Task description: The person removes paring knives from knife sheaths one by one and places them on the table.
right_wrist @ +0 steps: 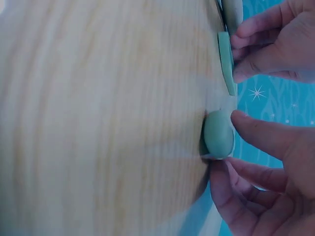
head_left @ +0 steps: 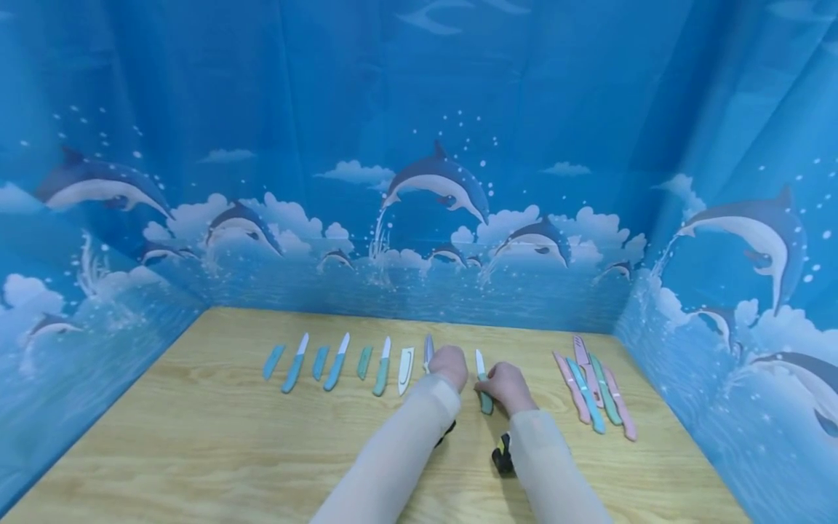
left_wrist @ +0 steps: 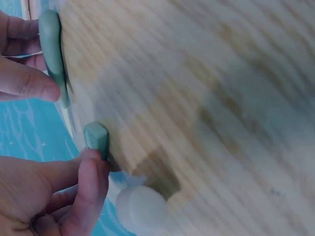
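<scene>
Paring knife lies on the table beside a green blade cover — your right hand pinches the knife's green handle, your left hand the cover, probably to stay clear of the blade.

The pale-sleeved left forearm slants forward and to the right; the pale-sleeved right forearm slants forward and to the left; the left hand pinches between thumb and fingers; the right hand, near it and slightly lower in the head view, grips with thumb and fingers opposed; both hands are bare.
</scene>
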Available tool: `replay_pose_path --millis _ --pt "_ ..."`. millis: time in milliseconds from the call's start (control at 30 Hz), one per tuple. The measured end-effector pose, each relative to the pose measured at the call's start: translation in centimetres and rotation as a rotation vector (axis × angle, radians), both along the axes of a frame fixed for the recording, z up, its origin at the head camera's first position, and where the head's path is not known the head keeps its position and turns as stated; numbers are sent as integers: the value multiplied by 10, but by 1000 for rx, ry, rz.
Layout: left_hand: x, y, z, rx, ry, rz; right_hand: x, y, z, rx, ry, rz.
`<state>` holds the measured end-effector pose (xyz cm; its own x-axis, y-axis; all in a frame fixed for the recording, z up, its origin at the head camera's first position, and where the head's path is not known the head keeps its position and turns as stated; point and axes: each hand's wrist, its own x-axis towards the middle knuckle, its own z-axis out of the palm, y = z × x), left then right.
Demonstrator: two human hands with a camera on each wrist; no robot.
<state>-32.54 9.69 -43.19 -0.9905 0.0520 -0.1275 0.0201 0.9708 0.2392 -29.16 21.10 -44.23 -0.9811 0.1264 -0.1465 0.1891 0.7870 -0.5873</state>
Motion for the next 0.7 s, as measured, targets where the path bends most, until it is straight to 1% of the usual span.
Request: replay_pose_path --millis 67,133,333,400,500,633,700 --pt "0 -2 -1 4 5 -2 0 0 0 10 -4 6" --pt "1 -4 -2 15 15 -6 0 1 -1 46 11 14" --pt "1 -11 -6 56 41 -18 3 6 0 208 76 58" --pt "1 -13 -5 60 53 -23 5 12 3 232 61 68" --pt "1 -16 -2 66 72 -31 10 26 7 247 8 74" --pt "2 -17 2 59 62 -22 17 50 9 253 -71 79" --pt "3 -17 2 56 51 -8 20 61 9 237 -94 71"
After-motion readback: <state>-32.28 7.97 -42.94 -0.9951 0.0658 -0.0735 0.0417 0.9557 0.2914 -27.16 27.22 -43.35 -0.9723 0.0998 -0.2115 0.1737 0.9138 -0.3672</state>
